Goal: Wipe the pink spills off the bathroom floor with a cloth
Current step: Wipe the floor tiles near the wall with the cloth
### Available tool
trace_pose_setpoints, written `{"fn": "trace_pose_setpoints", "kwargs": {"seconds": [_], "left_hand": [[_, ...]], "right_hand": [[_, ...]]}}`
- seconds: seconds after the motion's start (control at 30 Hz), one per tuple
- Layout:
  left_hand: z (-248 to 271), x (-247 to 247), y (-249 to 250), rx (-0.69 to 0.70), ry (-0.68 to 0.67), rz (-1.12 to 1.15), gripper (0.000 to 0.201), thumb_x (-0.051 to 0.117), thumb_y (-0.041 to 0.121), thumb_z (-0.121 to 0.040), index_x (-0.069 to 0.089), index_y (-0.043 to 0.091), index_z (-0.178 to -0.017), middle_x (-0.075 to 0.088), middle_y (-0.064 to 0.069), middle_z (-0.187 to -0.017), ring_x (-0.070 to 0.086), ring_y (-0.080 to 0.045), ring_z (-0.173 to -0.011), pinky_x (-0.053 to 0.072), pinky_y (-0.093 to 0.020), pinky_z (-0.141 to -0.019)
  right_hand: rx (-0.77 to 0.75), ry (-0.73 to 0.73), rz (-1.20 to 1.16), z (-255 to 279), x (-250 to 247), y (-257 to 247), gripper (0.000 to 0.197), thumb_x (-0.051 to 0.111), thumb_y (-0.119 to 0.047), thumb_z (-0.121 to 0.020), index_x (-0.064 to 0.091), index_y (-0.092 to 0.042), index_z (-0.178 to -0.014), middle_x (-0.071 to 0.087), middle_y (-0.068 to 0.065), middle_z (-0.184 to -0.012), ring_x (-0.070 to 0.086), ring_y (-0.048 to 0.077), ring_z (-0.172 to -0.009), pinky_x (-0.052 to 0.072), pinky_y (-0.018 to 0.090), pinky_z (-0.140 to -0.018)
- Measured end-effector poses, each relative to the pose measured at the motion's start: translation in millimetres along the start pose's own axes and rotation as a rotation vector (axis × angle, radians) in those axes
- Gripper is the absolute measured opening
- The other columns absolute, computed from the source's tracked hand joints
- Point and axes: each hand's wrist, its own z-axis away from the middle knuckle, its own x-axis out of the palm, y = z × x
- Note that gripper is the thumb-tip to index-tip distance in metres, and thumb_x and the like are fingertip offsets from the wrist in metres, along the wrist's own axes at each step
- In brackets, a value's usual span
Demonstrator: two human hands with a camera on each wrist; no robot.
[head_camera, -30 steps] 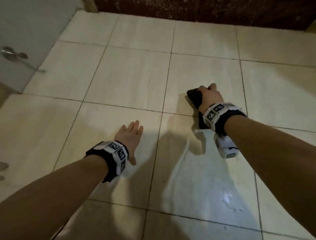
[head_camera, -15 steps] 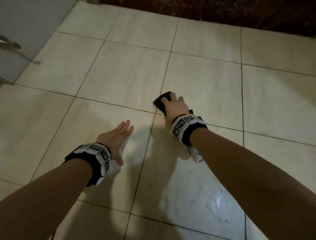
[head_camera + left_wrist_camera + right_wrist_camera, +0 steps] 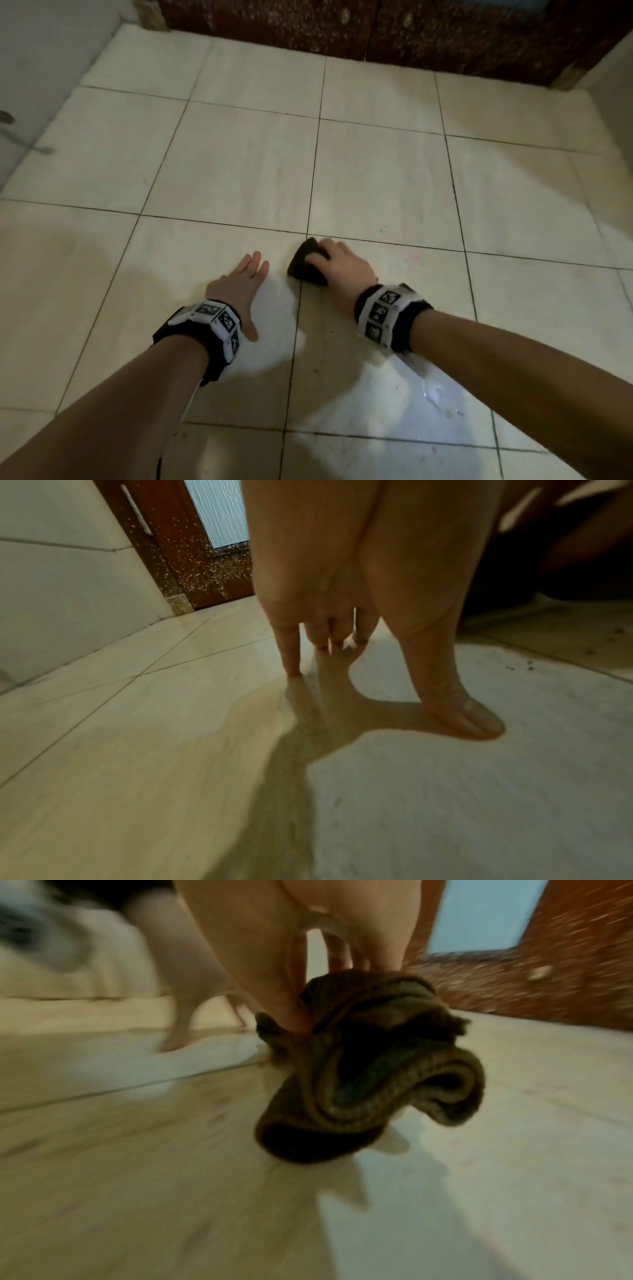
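Bare forearms, black wristbands (image 3: 394, 318), white marker tags

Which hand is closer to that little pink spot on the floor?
Right. The right hand, gripping the dark cloth, sits just left of the pink spot. The left hand lies flat on the floor, farther left, beyond the cloth.

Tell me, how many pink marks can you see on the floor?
2 that I can make out: a pink smudge right of the cloth, and fainter pink specks just beyond it. Others may hide under the cloth or right hand.
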Motion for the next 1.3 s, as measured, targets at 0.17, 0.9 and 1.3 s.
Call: {"fn": "trace_pose_setpoints", "kwargs": {"seconds": [0.17, 0.9, 1.3], "left_hand": [[3.0, -4.7, 6.9, -0.027, -0.020, -0.050, 0.131, 0.081, 0.041, -0.069, -0.019, 0.010, -0.148, -0.027, -0.009, -0.154, -0.018, -0.021, -0.144, 0.019, -0.036, -0.115], [41.5, 39.3, 21.4, -0.065, -0.020, -0.101, 0.132, 0.074, 0.055, -0.070, -0.025, 0.012, -0.146, -0.033, -0.008, -0.152, -0.020, -0.022, -0.144, 0.001, -0.038, -0.118], [45.8, 23.8, 28.7, -0.098, -0.048, -0.085, 0.114, 0.071, 0.039, -0.080, -0.014, 0.013, -0.150, -0.024, -0.006, -0.155, -0.012, -0.019, -0.146, 0.000, -0.040, -0.118]], "right_hand": [[0.248, -0.094, -0.076, -40.8, -8.2, 42.0, 0.077, 0.066, -0.010, -0.080, 0.027, -0.022, -0.145, 0.023, 0.012, -0.143, 0.036, 0.033, -0.123, 0.044, 0.045, -0.098], [-0.085, -0.165, 0.091, 16.1, 9.9, -7.6, 0.064, 0.050, -0.013, -0.093, 0.020, -0.024, -0.149, 0.020, 0.009, -0.148, 0.036, 0.033, -0.123, 0.045, 0.042, -0.094], [-0.543, -0.402, 0.177, 128.8, 47.2, -50.9, 0.056, 0.050, -0.013, -0.093, 0.031, -0.019, -0.145, 0.019, 0.014, -0.150, 0.035, 0.041, -0.123, 0.042, 0.050, -0.093]]}}
